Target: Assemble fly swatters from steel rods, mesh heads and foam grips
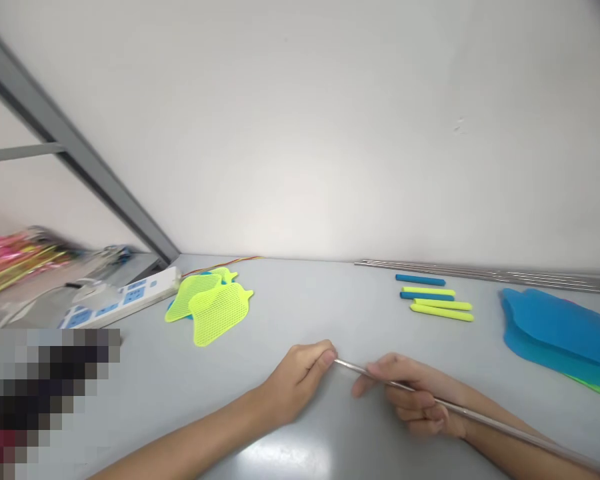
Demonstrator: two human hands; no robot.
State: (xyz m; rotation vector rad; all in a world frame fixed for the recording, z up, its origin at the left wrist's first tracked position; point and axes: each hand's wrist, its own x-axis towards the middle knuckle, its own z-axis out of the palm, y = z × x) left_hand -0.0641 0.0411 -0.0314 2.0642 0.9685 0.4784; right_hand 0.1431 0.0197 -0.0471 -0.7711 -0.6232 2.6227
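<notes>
A thin metal rod (500,424) slants across the front of the table and runs out toward the lower right. My left hand (300,381) is closed in a fist around its left end, so that tip is hidden. Farther along, my right hand (405,393) grips the same rod between thumb and fingers, slightly blurred, with the index finger stretched toward my left hand. Beyond my left hand lie yellow mesh fly swatter heads (223,313), with blue showing underneath. Past my right hand are several blue and yellow tube-shaped handles (443,307).
Blue swatter heads (560,327) are stacked at the right, with green below. Several metal rods (480,272) lie along the wall. At the left are a power strip (125,300), a grey metal frame (75,133) and bundled colourful items (25,257). The lower left corner is pixelated.
</notes>
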